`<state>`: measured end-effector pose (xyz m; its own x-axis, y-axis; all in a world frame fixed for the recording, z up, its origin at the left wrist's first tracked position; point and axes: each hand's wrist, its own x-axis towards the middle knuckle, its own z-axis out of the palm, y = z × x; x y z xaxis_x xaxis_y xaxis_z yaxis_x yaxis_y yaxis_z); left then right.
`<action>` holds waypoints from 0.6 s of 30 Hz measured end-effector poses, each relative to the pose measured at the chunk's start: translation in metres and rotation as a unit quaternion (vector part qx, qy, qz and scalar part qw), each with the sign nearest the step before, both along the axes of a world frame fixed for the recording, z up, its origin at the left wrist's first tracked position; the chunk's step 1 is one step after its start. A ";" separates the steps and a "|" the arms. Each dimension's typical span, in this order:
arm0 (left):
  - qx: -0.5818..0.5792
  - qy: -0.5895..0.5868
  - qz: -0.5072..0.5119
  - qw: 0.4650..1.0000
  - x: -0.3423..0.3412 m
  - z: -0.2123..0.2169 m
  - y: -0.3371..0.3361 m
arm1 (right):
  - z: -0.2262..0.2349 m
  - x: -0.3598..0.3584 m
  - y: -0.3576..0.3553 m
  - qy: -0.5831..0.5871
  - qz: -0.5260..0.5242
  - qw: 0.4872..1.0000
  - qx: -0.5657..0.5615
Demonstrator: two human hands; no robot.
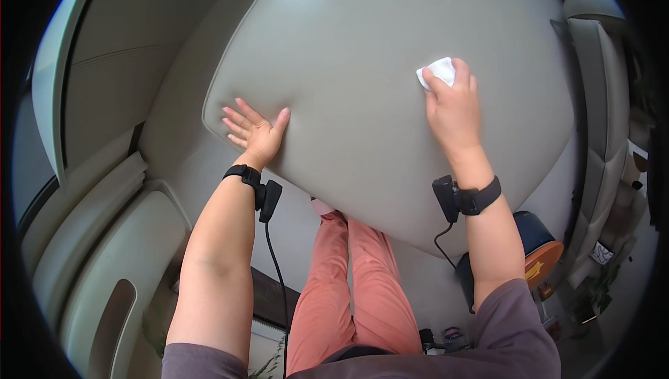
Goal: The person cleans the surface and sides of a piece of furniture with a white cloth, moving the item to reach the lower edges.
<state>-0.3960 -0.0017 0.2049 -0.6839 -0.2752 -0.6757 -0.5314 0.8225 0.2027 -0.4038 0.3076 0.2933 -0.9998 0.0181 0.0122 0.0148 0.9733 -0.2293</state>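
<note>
- Snugly, the curled fingers of the right hand point(454, 109) hold a small, white, folded piece of soft-looking cloth point(440, 70), thumb at its left.
- That cloth sits right of the middle of a broad, grey-beige, leather-like padded block point(348, 65), seemingly against it.
- I judge the cloth light, limp and hard to damage, best gripped by its bunched middle.
- The left hand point(256, 130) has its fingers spread wide, holding nothing, apparently resting by the block's near left corner.
- The block's smooth cover probably lets cloth slide easily; its padding should yield under a palm. Too bulky to grasp, it is better steadied with a flat hand.
- Farther out, black straps point(481, 198) circle both wrists.
</note>
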 end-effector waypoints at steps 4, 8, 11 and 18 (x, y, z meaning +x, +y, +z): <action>-0.005 0.014 -0.012 1.000 0.001 -0.004 -0.003 | -0.017 0.024 -0.011 -0.055 0.013 0.996 0.063; -0.005 0.000 -0.005 1.000 0.002 -0.003 -0.006 | -0.004 0.046 -0.019 -0.132 0.047 0.988 0.063; -0.013 0.001 -0.008 1.000 0.001 -0.003 -0.010 | 0.004 0.035 -0.007 -0.076 0.031 0.997 -0.002; 0.005 0.011 -0.006 1.000 0.003 -0.005 -0.001 | -0.010 0.022 -0.006 -0.075 0.021 0.996 0.040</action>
<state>-0.3926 -0.0030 0.2001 -0.7025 -0.2604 -0.6624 -0.5164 0.8269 0.2226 -0.3814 0.3019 0.2829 -0.9904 -0.0185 -0.1372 0.0023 0.9887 -0.1497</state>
